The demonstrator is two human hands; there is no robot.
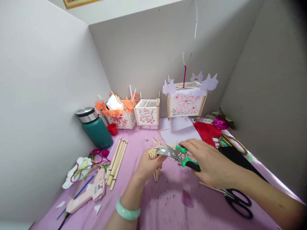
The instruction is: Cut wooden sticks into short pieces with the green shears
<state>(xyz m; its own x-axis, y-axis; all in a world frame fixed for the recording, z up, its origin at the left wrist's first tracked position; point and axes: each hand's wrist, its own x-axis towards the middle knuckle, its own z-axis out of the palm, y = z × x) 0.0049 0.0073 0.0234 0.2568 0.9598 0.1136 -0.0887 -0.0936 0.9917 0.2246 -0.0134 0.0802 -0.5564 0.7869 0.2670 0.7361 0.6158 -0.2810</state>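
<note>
A bangle [128,210] on the left wrist lies near the camera; beyond it the left hand [145,166] has its fingers curled tight around a bundle of sticks [153,154], ends up, above the surface [170,201]. The right hand's [207,161] fingers wrap the handles of the shears [176,154], the blades parted beside the bundle's top; I cannot tell whether they touch wood. To cut cleanly, I'd take 1 or 2 sticks, seat them near the pivot and guard the left thumb. Behind, the orange box [120,120] holds something white; a stick crosses the middle box [146,116]; contents of the cup [112,129] and lidded bottle [97,131] are hidden.
</note>
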